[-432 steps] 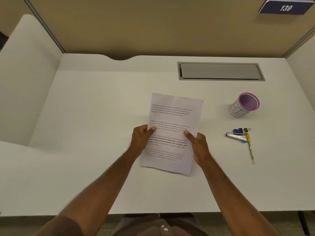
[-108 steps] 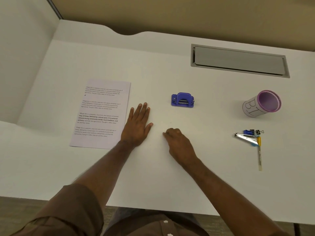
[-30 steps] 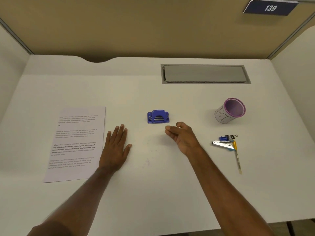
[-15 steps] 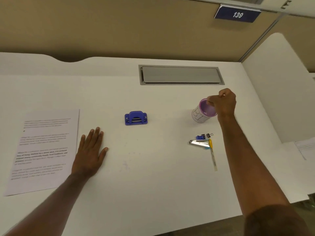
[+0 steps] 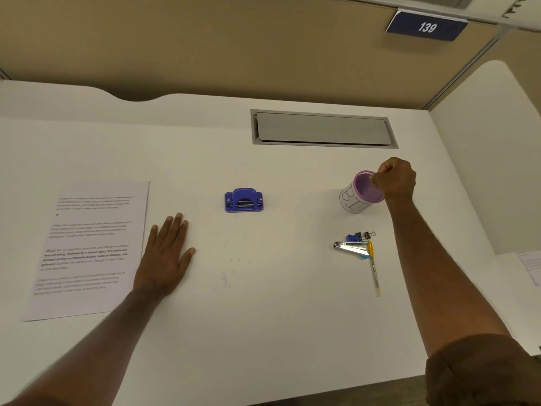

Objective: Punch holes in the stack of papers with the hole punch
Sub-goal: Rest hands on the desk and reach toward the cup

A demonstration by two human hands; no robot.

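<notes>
The left hand (image 5: 165,259) lies flat and open on the bench (image 5: 278,332), steadying nothing, just beside the stack of papers (image 5: 87,247) to its left. The hole punch (image 5: 244,200) sits untouched between the hands. The right hand (image 5: 395,180) curls over the cup (image 5: 355,197) rim, seemingly gripping it, perhaps to fetch something.

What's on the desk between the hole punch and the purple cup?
Nothing: in the head view, the white desk is bare between the blue hole punch and the purple cup.
</notes>
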